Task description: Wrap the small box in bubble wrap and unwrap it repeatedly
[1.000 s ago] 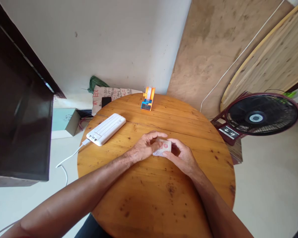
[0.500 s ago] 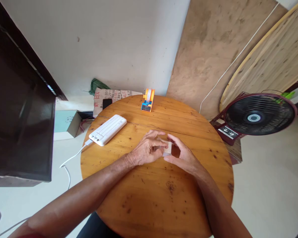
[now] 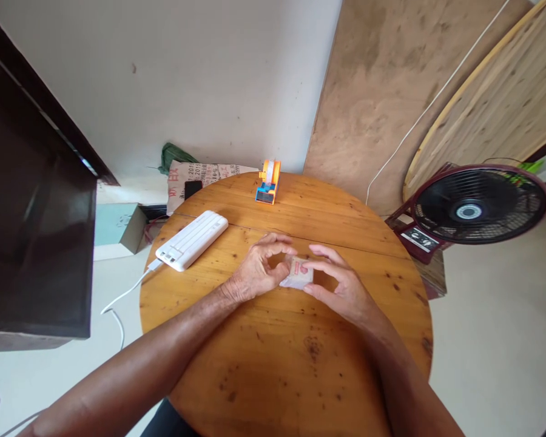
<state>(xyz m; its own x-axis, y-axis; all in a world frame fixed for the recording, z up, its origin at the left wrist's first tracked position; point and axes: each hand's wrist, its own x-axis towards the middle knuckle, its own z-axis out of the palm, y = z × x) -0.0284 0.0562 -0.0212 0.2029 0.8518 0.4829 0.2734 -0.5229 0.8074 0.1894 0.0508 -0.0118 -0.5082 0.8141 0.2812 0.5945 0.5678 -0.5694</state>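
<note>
Little white box w/ red print [image 3: 299,276] is btwn both hands, about mid round wood table [image 3: 273,364]. R hand [image 3: 352,293] is pinching it at the R end: one fingertip on top, thumb at the near R corner, another finger held out just past the far side. L hand [image 3: 255,272] is at the other end, thumb tip touching the L side, fingers curled round so thumb + finger make a sort of loop w/ table showing thru. Can't tell if L hand is actually gripping or just resting there tbh. Also can't tell if the box sits flat on the wood or a bit off it.

Rest of the table: white power bank [image 3: 192,241] off to the L, lying at an angle, white cable [image 3: 139,282] plugged into its near end & hanging down past the edge. Orange/blue tape dispenser [image 3: 272,173] stands near the far edge, well apart from the hands.

Behind the table there's a printed paper sack [image 3: 175,195] w/ a small black thing [image 3: 193,189] by it (too small to ID), green bag [image 3: 175,156] right beside. Pale green box [image 3: 111,224] lower L, near a big dark cabinet [image 3: 36,206]. R side: fan [image 3: 468,210] w/ dark red rim, plus a wood board [image 3: 364,91] & big round wood panel [image 3: 491,109] behind.
</note>
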